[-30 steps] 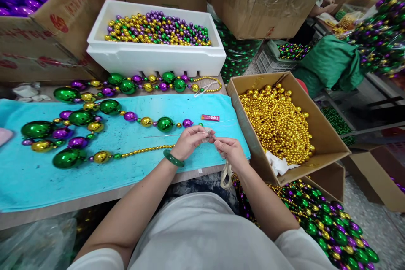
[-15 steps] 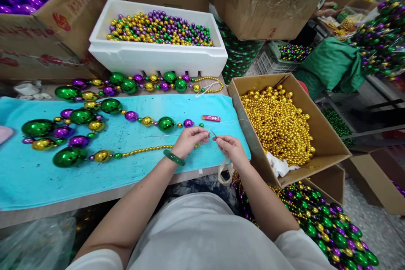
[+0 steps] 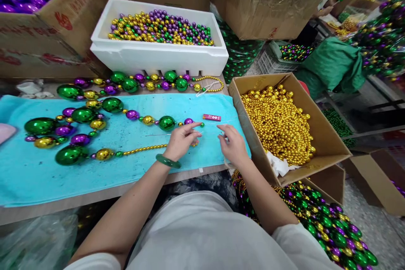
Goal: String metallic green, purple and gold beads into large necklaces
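Left hand (image 3: 180,141) and right hand (image 3: 232,145) have moved apart over the blue cloth (image 3: 126,177). Most of the bead string (image 3: 113,104) lies left of the fingers. Its gold beads (image 3: 145,149) reach the left hand. Each thumb and pointer is spread; I can't tell what the other fingers hold. One green bead (image 3: 203,125) sits just by the left pointer.

The strung beads (image 3: 71,155) run to 3 colours from where I stand: green, purple and gold, over a turquoise towel (image 3: 104,177) flecked dark. The bangle (image 3: 168,161) is deep green, the shirt (image 3: 202,232) pale, the foam box (image 3: 158,57) white.
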`<act>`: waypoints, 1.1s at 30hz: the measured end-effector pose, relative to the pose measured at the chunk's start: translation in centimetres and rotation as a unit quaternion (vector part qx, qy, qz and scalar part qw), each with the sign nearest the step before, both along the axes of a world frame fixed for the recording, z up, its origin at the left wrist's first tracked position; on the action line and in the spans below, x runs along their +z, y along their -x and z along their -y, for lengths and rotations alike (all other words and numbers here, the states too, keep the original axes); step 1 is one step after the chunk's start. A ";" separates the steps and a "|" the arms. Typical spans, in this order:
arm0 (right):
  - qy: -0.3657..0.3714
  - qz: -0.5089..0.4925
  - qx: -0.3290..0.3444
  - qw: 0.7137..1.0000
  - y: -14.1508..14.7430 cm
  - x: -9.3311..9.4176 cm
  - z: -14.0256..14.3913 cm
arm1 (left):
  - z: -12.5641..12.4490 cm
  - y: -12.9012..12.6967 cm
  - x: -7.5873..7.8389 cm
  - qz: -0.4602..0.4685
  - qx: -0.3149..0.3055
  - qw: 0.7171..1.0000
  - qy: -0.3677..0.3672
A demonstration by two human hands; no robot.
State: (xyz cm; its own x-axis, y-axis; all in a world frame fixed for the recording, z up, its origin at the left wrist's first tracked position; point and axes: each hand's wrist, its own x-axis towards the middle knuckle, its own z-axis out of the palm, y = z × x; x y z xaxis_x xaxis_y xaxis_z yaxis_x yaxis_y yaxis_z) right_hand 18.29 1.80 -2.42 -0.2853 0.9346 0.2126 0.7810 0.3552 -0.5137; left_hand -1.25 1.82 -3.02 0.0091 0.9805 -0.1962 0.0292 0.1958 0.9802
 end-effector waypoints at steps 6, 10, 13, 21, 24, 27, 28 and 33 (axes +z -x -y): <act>0.026 -0.124 0.105 0.986 1.5 0.6 -0.6 | 0.8 -1.4 1.3 0.054 -0.013 0.998 0.000; 0.036 -0.145 0.157 0.976 1.6 1.0 -0.9 | 1.3 -1.5 0.7 0.111 -0.006 0.993 0.035; 0.055 -0.164 0.169 0.970 1.7 1.1 -0.5 | 2.0 -1.6 -0.1 0.156 0.004 0.986 0.061; 0.100 -0.226 0.077 0.966 2.3 1.2 -0.6 | 3.0 0.3 -0.9 0.153 -0.056 0.983 0.082; 0.110 -0.254 0.047 0.960 2.5 1.8 -1.2 | 2.7 1.5 -0.6 0.116 -0.070 0.988 0.078; 0.116 -0.267 0.047 0.956 2.6 2.5 -1.6 | 2.7 1.7 -0.5 0.060 -0.071 0.994 0.062; 0.115 -0.268 0.047 0.955 2.6 2.7 -1.7 | 2.8 1.7 -0.5 0.038 -0.067 0.996 0.055; 0.103 -0.286 0.028 0.952 2.6 2.8 -2.8 | 3.3 1.3 -1.0 -0.041 -0.058 0.997 0.013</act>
